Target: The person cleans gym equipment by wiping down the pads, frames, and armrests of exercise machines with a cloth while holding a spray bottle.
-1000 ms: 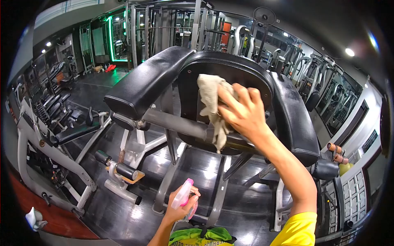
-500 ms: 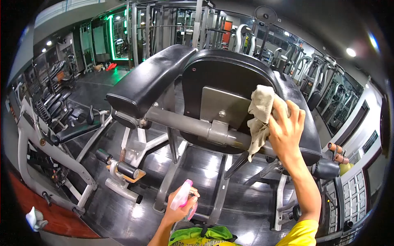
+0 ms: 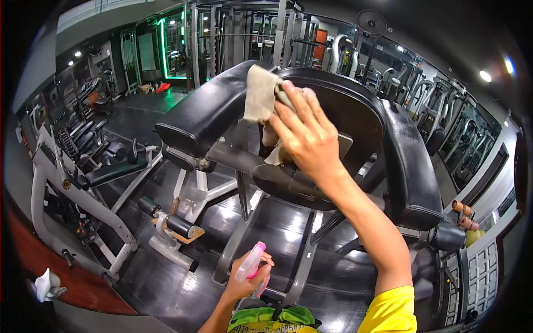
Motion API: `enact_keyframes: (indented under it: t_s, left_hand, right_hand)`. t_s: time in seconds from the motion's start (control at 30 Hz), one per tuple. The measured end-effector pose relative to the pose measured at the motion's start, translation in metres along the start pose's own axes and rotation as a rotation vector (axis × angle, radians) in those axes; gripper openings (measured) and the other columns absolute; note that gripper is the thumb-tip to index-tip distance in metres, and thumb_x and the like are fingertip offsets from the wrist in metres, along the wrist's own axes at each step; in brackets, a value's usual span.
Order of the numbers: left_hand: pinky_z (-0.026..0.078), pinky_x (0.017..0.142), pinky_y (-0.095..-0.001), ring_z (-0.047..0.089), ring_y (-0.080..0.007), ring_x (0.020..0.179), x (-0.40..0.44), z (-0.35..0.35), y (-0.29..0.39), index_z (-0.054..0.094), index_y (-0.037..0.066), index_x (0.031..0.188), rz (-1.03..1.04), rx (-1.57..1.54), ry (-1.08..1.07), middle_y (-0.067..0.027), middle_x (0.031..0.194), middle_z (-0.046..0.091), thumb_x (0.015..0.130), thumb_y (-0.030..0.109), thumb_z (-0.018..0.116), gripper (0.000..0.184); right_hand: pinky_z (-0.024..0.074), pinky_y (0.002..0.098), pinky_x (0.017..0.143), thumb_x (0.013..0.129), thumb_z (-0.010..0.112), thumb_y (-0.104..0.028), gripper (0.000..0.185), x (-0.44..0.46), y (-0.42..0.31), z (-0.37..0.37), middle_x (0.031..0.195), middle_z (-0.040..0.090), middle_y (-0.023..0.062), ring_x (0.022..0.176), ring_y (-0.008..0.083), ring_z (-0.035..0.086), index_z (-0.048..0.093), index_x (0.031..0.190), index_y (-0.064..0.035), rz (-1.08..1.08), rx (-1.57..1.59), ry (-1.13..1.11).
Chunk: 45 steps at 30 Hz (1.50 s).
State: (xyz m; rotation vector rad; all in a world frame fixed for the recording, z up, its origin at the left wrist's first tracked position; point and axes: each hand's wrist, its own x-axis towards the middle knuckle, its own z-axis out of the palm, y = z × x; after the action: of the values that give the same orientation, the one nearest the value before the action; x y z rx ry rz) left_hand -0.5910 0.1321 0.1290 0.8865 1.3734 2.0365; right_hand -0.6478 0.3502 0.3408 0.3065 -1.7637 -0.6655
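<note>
My right hand (image 3: 304,132) presses a beige cloth (image 3: 260,95) near the left edge of the black backrest (image 3: 338,102), beside the left padded armrest (image 3: 208,111). Part of the cloth hangs down over the grey metal tube (image 3: 236,157) behind the backrest. Low in the view, my left hand (image 3: 247,277) is wrapped round a spray bottle (image 3: 252,263) with a pink and clear head. The bottle's lower part is mostly hidden by the fingers. The right padded armrest (image 3: 408,166) stands apart from both hands.
To the left is a bench machine with a grey frame (image 3: 83,205) and a black seat (image 3: 116,171). Black foam rollers (image 3: 180,226) stick out near the floor. A rack (image 3: 239,44) and a wall fan (image 3: 371,23) are at the back; dark glossy flooring (image 3: 288,227) lies below.
My right hand has swept the cloth leftward across the back of the backrest, from its right side to the left armrest. My left hand still holds the spray bottle; the view has shifted slightly.
</note>
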Motion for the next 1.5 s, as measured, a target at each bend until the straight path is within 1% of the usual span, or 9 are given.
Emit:
enact_keyframes:
  t_s: [0.43,0.7,0.8,0.83,0.9,0.97,1.03,1.1,1.5]
  left_hand:
    - [0.045,0.056,-0.021,0.056,-0.007,0.06,-0.008,0.011,-0.003,0.055,-0.002,0.097,0.005,0.008,-0.004,-0.0073,0.087,0.06,0.084,-0.002,0.059,0.014]
    - [0.045,0.055,-0.0206,0.056,-0.0065,0.06,-0.016,0.004,-0.01,0.055,-0.001,0.098,0.025,0.089,0.018,-0.0073,0.088,0.061,0.083,-0.004,0.058,0.015]
    - [0.045,0.055,-0.0208,0.056,-0.0066,0.061,-0.016,0.001,-0.01,0.055,-0.002,0.098,0.029,0.074,0.035,-0.0077,0.088,0.061,0.083,-0.005,0.058,0.015]
    - [0.045,0.055,-0.0209,0.056,-0.0066,0.061,-0.015,0.002,-0.01,0.055,-0.002,0.098,0.031,0.052,0.039,-0.0079,0.089,0.061,0.083,-0.005,0.058,0.015]
    - [0.045,0.055,-0.0211,0.056,-0.0069,0.061,-0.011,0.004,-0.008,0.055,-0.002,0.098,0.026,0.039,0.026,-0.0081,0.089,0.061,0.084,-0.005,0.058,0.015]
    - [0.045,0.055,-0.0213,0.056,-0.0071,0.061,-0.008,0.006,-0.008,0.055,-0.002,0.098,0.021,0.028,0.013,-0.0082,0.089,0.06,0.084,-0.005,0.058,0.015]
    - [0.046,0.055,-0.0215,0.056,-0.0073,0.061,-0.006,0.008,-0.009,0.055,-0.001,0.098,0.022,0.033,-0.008,-0.0081,0.089,0.06,0.084,-0.004,0.058,0.014]
    - [0.046,0.055,-0.0215,0.057,-0.0075,0.061,-0.006,0.012,-0.011,0.055,-0.001,0.097,0.018,0.024,-0.016,-0.0081,0.089,0.06,0.084,-0.004,0.058,0.014]
    - [0.046,0.056,-0.0207,0.057,-0.007,0.062,0.0,0.014,-0.011,0.055,-0.001,0.097,0.005,0.047,-0.039,-0.0089,0.09,0.06,0.083,-0.004,0.059,0.014]
  right_hand:
    - [0.0303,0.0463,0.107,0.072,0.055,-0.016,0.027,-0.052,-0.057,0.027,0.107,0.061,0.0175,0.125,0.033,0.044,0.065,0.09,0.0021,-0.013,0.012,-0.299]
    - [0.0425,0.0418,0.093,0.072,0.059,-0.015,0.023,-0.056,-0.093,-0.001,0.097,0.062,0.0151,0.109,0.0309,0.055,0.062,0.091,-0.001,0.198,-0.109,-0.537]
    - [0.0446,0.0402,0.089,0.071,0.061,-0.014,0.023,-0.045,-0.085,-0.015,0.098,0.062,0.0139,0.105,0.0289,0.057,0.062,0.091,-0.0021,0.209,0.091,-0.816]
    - [0.0446,0.0402,0.089,0.071,0.061,-0.014,0.023,-0.037,-0.077,-0.019,0.098,0.062,0.0139,0.105,0.0289,0.057,0.062,0.091,-0.0021,0.208,0.092,-0.819]
    - [0.0432,0.041,0.093,0.071,0.06,-0.014,0.021,-0.027,-0.059,-0.021,0.104,0.062,0.0107,0.111,0.0284,0.055,0.064,0.09,-0.005,-0.006,0.224,-0.206]
    - [0.0378,0.0437,0.1,0.072,0.057,-0.018,0.025,-0.023,-0.039,-0.009,0.11,0.06,0.0103,0.117,0.0268,0.05,0.066,0.09,-0.0021,-0.111,0.231,-0.026]
    - [0.0343,0.0426,0.105,0.071,0.057,-0.017,0.031,-0.032,-0.017,-0.002,0.116,0.059,0.0108,0.122,0.027,0.047,0.067,0.096,-0.002,-0.08,0.142,-0.283]
    - [0.0322,0.0417,0.108,0.07,0.056,-0.017,0.035,-0.044,-0.009,-0.003,0.118,0.059,0.0114,0.122,0.0276,0.046,0.067,0.1,-0.0008,-0.226,0.037,-0.255]
    - [0.034,0.0416,0.106,0.071,0.057,-0.017,0.028,-0.08,0.022,-0.082,0.112,0.061,0.0103,0.12,0.0274,0.049,0.066,0.094,-0.0032,-0.168,-0.036,-0.524]
